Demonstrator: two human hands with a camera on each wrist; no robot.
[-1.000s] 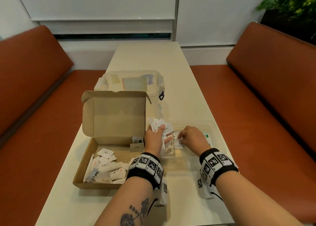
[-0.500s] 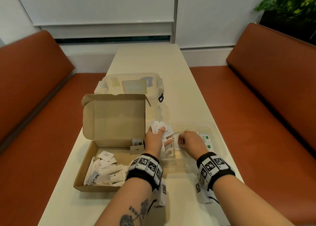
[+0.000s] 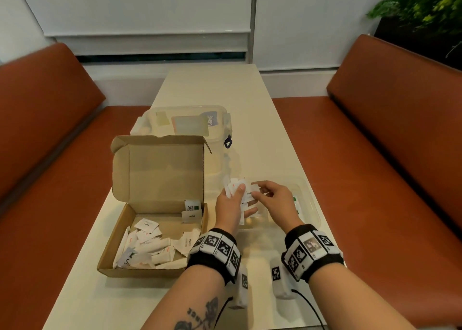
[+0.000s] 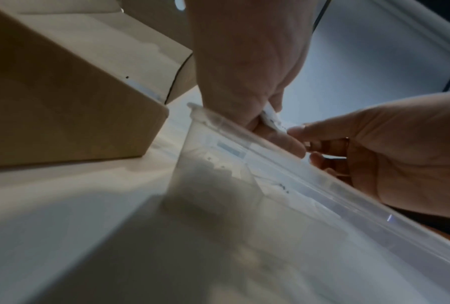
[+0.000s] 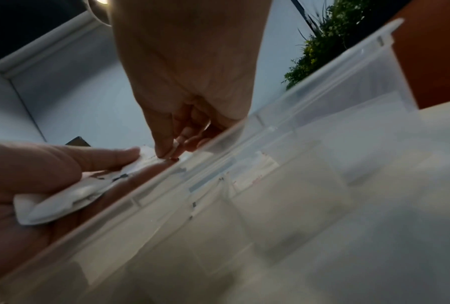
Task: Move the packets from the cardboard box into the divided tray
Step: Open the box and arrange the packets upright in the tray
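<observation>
The worktop carries the open cardboard box, many white packets loose in its bottom, and just right of it the clear divided tray with a few already in. Above the tray's left end the left hand holds a small fan of packets, thumb pressing them to the fingers. The right hand pinches one by its edge (thumb and forefinger tips only). They look light, thin and limp, probably slick; the flat sealed border is the likeliest hold.
</observation>
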